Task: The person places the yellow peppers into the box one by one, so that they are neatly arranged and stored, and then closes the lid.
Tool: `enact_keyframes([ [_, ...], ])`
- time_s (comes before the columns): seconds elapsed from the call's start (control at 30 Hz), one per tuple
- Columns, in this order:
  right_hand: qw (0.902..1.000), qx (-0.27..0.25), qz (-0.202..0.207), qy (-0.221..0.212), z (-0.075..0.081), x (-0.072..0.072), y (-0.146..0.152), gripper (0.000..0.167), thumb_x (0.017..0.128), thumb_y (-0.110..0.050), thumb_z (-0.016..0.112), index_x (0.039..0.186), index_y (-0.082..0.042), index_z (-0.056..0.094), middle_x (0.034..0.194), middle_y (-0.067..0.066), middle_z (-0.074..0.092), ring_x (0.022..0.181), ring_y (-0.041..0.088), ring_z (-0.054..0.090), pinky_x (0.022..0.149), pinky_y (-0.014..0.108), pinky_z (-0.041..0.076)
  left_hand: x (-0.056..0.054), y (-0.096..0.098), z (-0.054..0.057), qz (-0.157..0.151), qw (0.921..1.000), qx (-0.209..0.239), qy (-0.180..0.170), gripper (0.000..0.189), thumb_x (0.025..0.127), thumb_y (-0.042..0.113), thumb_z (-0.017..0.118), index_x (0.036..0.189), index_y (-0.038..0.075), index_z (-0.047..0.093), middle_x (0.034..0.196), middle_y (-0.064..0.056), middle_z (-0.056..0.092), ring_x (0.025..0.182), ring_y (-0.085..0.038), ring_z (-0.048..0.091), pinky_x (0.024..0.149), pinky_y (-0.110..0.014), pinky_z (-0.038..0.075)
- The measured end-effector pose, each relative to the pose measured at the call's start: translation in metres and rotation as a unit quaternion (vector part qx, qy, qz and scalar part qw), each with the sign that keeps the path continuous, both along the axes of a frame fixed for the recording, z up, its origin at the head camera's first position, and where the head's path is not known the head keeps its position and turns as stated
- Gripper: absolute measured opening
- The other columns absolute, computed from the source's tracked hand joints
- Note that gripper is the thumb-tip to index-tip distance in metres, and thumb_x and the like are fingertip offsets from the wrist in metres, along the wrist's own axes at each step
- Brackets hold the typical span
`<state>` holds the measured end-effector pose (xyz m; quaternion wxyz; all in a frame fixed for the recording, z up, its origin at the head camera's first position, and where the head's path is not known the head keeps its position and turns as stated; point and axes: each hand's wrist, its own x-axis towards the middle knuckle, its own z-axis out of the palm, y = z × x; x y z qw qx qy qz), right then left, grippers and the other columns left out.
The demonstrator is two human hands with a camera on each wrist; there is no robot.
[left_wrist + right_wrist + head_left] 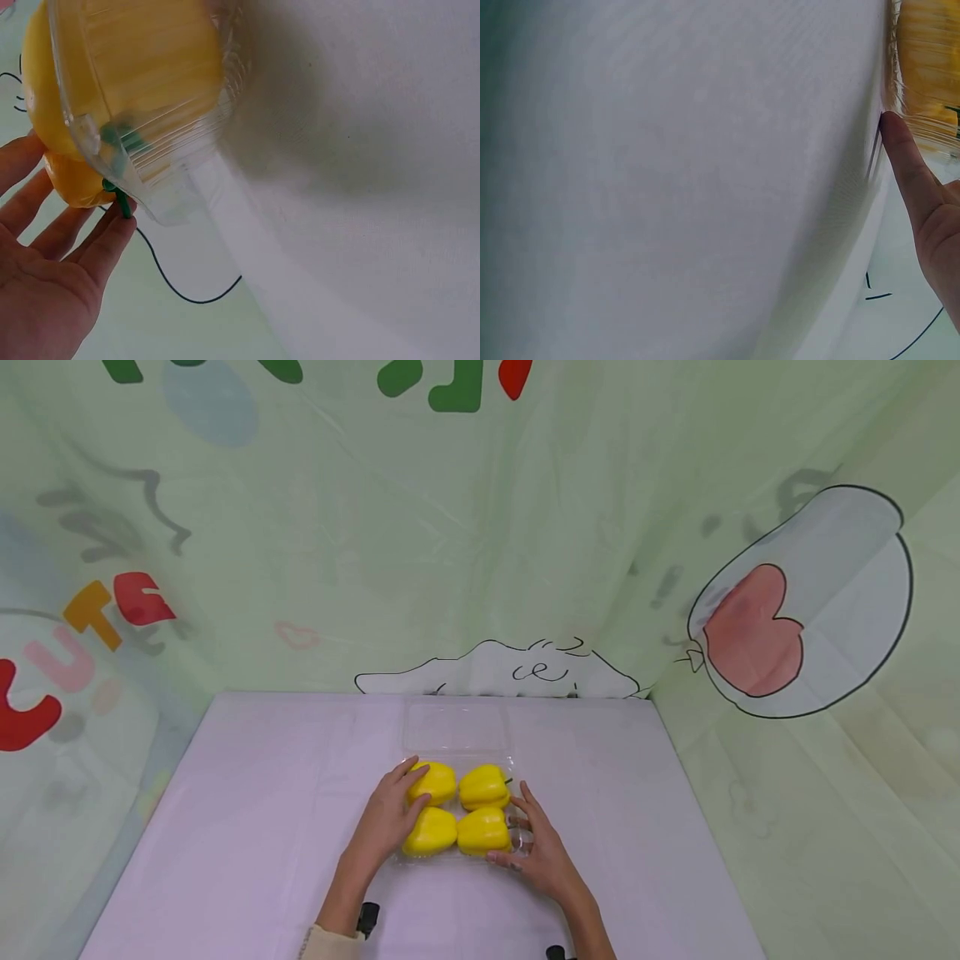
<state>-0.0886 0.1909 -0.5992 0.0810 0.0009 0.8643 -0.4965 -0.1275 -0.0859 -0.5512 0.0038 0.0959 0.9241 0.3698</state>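
Yellow bell peppers, two at the back and two at the front, sit in a clear plastic container (459, 860). My left hand (390, 814) grips the back left bell pepper (438, 783), thumb at its front and fingers over its far side. In the left wrist view, a green stem (122, 201) shows by the fingers. My right hand (543, 852) rests at the container's right side, fingers spread beside the back right pepper (482, 787) and the front right pepper (483, 831). The front left pepper (431, 832) lies under my left thumb. One straight right finger (911, 161) touches the container's lower edge.
The container's clear lid (456, 727) lies open behind it on the white-covered table (285, 827). Printed curtains (450, 543) hang at the back and both sides. Black wrist-camera parts (367, 918) show by the wrists.
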Motion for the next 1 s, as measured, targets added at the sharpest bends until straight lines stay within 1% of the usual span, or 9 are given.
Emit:
enact_keyframes([
  [0.2, 1.0, 0.004, -0.001, 0.004, 0.001, 0.001, -0.001, 0.118, 0.072, -0.034, 0.099, 0.168, -0.026, 0.03, 0.174, 0.004, 0.034, 0.138, 0.036, 0.06, 0.102, 0.05, 0.062, -0.001, 0.001, -0.001, 0.001, 0.9999, -0.01, 0.006, 0.05, 0.1, 0.02, 0.073, 0.148, 0.01, 0.062, 0.164, -0.014, 0.05, 0.15, -0.038, 0.049, 0.123, -0.057, 0.044],
  [0.47, 1.0, 0.007, 0.0, 0.0, 0.002, 0.0, -0.001, 0.117, 0.073, -0.031, 0.099, 0.168, -0.026, 0.03, 0.176, 0.003, 0.03, 0.14, 0.036, 0.06, 0.103, 0.051, 0.062, -0.005, 0.0, -0.005, -0.011, 0.9999, -0.013, 0.001, 0.05, 0.102, 0.023, 0.071, 0.149, 0.011, 0.061, 0.164, -0.012, 0.05, 0.151, -0.036, 0.049, 0.124, -0.056, 0.043],
  [0.57, 1.0, 0.009, -0.001, 0.0, 0.001, 0.0, -0.001, 0.118, 0.073, -0.032, 0.099, 0.168, -0.027, 0.029, 0.176, 0.003, 0.03, 0.14, 0.036, 0.06, 0.103, 0.051, 0.062, -0.006, 0.0, -0.006, -0.016, 0.9996, -0.024, 0.002, 0.049, 0.102, 0.024, 0.07, 0.149, 0.011, 0.061, 0.164, -0.012, 0.05, 0.15, -0.036, 0.05, 0.124, -0.055, 0.044],
  [0.7, 1.0, 0.007, 0.001, 0.0, 0.001, 0.0, -0.001, 0.118, 0.073, -0.032, 0.098, 0.168, -0.027, 0.029, 0.176, 0.003, 0.03, 0.14, 0.036, 0.06, 0.103, 0.051, 0.062, -0.007, 0.0, -0.007, -0.023, 0.9987, -0.044, 0.011, 0.049, 0.103, 0.025, 0.07, 0.149, 0.011, 0.062, 0.163, -0.013, 0.051, 0.148, -0.036, 0.052, 0.123, -0.053, 0.046],
  [0.77, 1.0, 0.007, 0.0, 0.0, 0.001, -0.001, -0.001, 0.118, 0.073, -0.032, 0.099, 0.168, -0.027, 0.029, 0.176, 0.003, 0.03, 0.139, 0.035, 0.06, 0.103, 0.051, 0.062, -0.008, 0.001, -0.008, -0.023, 0.9985, -0.047, 0.015, 0.049, 0.102, 0.025, 0.071, 0.148, 0.011, 0.062, 0.162, -0.014, 0.052, 0.147, -0.036, 0.053, 0.122, -0.053, 0.047],
  [1.0, 0.9999, 0.01, -0.001, 0.001, 0.0, 0.0, -0.002, 0.122, 0.071, -0.036, 0.099, 0.169, -0.026, 0.026, 0.173, 0.006, 0.037, 0.138, 0.035, 0.061, 0.102, 0.052, 0.062, -0.008, 0.003, -0.012, -0.028, 0.9969, -0.065, 0.035, 0.048, 0.101, 0.024, 0.071, 0.146, 0.01, 0.064, 0.16, -0.015, 0.054, 0.144, -0.037, 0.054, 0.118, -0.055, 0.05],
])
